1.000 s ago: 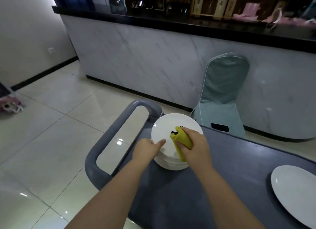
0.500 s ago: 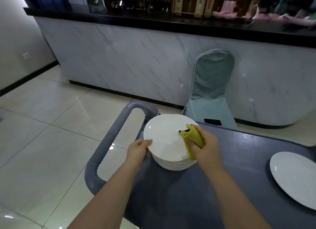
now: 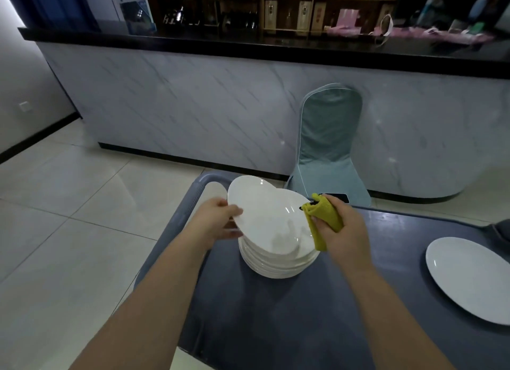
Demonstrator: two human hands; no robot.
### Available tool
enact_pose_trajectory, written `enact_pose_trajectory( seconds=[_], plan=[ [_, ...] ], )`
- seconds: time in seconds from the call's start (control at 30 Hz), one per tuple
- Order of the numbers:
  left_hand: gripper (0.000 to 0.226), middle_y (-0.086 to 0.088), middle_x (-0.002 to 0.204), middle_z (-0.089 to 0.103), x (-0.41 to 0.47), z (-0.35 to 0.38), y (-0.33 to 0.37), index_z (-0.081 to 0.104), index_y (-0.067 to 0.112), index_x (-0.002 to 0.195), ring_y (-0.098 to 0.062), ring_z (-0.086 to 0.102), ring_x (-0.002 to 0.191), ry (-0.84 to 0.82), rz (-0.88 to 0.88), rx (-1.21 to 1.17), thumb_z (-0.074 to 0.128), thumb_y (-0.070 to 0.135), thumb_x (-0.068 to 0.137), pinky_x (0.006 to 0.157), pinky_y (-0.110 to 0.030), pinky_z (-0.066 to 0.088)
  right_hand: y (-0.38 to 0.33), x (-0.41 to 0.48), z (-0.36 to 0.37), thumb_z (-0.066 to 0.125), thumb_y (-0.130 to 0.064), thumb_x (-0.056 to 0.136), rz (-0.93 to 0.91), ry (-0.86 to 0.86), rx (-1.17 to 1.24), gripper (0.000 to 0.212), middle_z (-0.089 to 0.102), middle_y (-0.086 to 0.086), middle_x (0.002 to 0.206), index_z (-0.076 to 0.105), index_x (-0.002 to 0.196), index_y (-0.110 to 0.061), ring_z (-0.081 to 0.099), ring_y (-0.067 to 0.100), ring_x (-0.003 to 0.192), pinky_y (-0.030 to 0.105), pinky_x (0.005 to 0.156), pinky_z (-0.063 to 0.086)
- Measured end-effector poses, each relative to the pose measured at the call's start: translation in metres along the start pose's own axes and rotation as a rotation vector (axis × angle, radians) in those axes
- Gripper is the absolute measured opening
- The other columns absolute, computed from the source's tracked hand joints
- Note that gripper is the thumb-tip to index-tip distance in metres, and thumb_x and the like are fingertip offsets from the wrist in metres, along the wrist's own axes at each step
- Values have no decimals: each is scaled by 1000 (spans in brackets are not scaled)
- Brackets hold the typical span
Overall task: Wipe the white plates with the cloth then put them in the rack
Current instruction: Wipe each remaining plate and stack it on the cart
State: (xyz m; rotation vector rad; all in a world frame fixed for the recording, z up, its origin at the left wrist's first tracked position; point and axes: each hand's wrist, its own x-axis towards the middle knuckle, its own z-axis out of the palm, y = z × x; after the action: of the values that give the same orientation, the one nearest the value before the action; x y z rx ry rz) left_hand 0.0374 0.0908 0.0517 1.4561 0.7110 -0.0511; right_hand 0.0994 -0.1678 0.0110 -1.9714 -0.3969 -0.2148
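A stack of white plates (image 3: 278, 266) stands on the dark grey cart top (image 3: 303, 314). My left hand (image 3: 218, 220) grips the left rim of the top white plate (image 3: 265, 212) and holds it tilted above the stack. My right hand (image 3: 339, 226) grips a folded yellow cloth (image 3: 323, 220) against that plate's right edge. A single white plate (image 3: 469, 278) lies flat at the cart's right side. No rack is in view.
The cart's grey handle bar (image 3: 171, 240) curves along its left end over the tiled floor. A chair with a teal cover (image 3: 328, 143) stands behind the cart with a black phone (image 3: 338, 197) on its seat. A marble-fronted counter (image 3: 193, 107) runs across the back.
My left hand has taken the top plate by its rim and lifted it off the stack, tilting it. My right hand with the cloth has moved to the plate's right edge.
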Motion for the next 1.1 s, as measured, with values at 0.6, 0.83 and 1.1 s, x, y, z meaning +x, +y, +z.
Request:
enact_pose_trajectory(
  seconds=[0.6,0.83,1.1],
  plan=[
    [56,-7,124,59,-18,-14,-47,50,31,129,-33,70,94,-234,-26,-424,54,-7,89,71,-55,57,-29,-11,-7,77,-16,83,-84,6,58,50,63,-32,107,60,108,-56,58,-9,100,3,82,40],
    [64,-14,119,67,-47,33,-91,64,29,120,-39,67,102,-393,16,-709,63,-11,69,71,-56,55,-43,-58,32,67,-32,82,-334,-252,-312,46,64,-9,122,63,127,-26,56,18,107,33,96,43],
    [71,-4,115,68,-67,44,-88,62,32,125,-31,67,103,-528,66,-444,64,-8,67,75,-55,55,-28,-15,-13,79,-12,80,-190,119,-432,48,62,13,124,63,124,-6,54,37,110,42,100,37]
  ],
)
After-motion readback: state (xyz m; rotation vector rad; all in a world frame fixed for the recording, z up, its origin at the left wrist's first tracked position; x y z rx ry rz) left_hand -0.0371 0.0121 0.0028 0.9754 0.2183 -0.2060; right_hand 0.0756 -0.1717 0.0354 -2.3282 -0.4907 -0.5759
